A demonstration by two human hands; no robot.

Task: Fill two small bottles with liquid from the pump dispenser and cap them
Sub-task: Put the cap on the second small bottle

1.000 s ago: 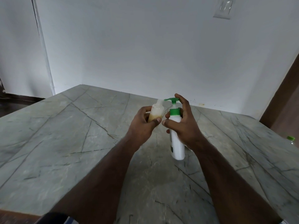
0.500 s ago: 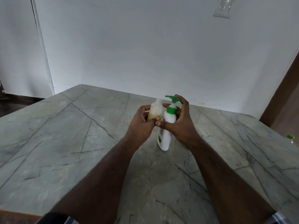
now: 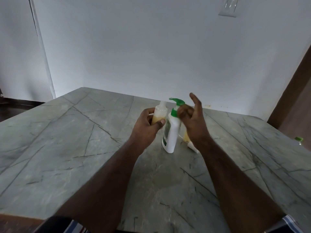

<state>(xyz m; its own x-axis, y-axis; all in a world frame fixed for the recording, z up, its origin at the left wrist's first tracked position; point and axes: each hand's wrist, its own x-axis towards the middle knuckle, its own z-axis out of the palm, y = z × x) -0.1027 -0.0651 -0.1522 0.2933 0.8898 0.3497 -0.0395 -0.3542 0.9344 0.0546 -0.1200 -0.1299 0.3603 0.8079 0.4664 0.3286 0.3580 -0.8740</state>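
I see the right hand point(image 3: 193, 121) has let go of the pump dispenser point(image 3: 171, 130), which now stands tilted on the table point(image 3: 67, 140), fingers spread, while the left hand point(image 3: 148, 126) just left of it still grips the small bottle point(image 3: 159, 113), so pumping seems finished.

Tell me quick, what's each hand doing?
Left hand: holding the small bottle.
Right hand: open, fingers loose beside the pump dispenser, holding nothing.

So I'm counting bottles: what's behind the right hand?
A small bottle with yellowish liquid lies on the table behind the right hand. The hand hides most of it.
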